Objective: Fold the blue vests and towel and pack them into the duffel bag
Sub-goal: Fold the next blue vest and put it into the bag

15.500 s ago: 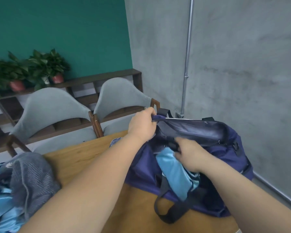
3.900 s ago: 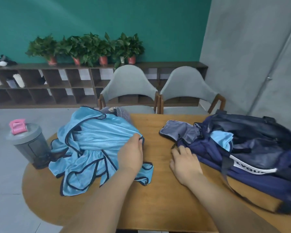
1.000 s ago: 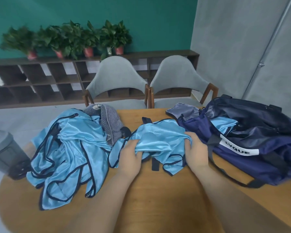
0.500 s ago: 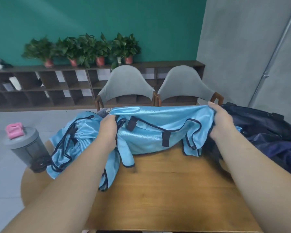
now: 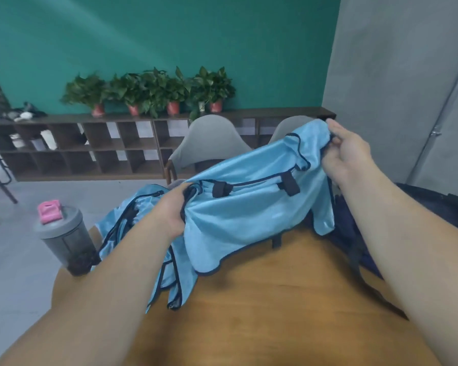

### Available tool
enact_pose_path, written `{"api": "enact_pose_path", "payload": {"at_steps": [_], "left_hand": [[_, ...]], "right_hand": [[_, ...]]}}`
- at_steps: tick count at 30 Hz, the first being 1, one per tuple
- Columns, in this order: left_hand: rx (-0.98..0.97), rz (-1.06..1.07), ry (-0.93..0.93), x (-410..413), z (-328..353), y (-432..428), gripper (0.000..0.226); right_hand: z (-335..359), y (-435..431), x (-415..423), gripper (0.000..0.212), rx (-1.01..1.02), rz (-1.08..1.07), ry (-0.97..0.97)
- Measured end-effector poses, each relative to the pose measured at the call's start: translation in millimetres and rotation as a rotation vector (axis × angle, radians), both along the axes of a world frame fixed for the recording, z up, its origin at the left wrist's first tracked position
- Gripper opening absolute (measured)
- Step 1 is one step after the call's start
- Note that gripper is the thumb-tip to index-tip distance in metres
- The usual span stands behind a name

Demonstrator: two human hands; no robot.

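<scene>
Table: bare wood (image 5: 275, 299) lies nearest, free as a folding surface.
Left hand: the left hand (image 5: 173, 212) curls round bunched cloth at the vest's lower left end.
Vest: a light blue vest (image 5: 249, 215) is stretched between both hands above the table, sloping up to the right, not yet folded.
Right hand: the right hand (image 5: 347, 154), held higher, pinches the vest's upper right corner.
Pile: more blue vests (image 5: 132, 215) lie crumpled by the table's left edge.
Bag: the dark duffel bag (image 5: 434, 207) sits on the right, mostly behind the right arm, so its contents are hidden.
Towel: not in view.
Progress: probably early. This vest, the pile and the towel all remain to be folded and packed.
</scene>
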State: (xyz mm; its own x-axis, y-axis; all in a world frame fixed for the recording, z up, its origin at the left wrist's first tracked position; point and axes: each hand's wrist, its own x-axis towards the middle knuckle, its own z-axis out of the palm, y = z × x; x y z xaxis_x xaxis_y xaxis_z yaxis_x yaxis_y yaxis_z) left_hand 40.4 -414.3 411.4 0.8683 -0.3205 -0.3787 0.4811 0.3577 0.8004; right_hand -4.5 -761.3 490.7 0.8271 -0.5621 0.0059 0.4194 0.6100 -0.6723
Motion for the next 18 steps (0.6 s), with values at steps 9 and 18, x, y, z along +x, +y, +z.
{"api": "enact_pose_path", "payload": {"at_steps": [9,18], "left_hand": [[0.887,-0.052,-0.272,-45,-99,-29,0.061],[1.303,-0.253,-0.802,-60,-146,-27,0.097]], "right_hand": [[-69,49,34,0.066,-1.946,0.356,0.665],[-246,152,-88,0.055,-1.883,0.062,0.383]]}}
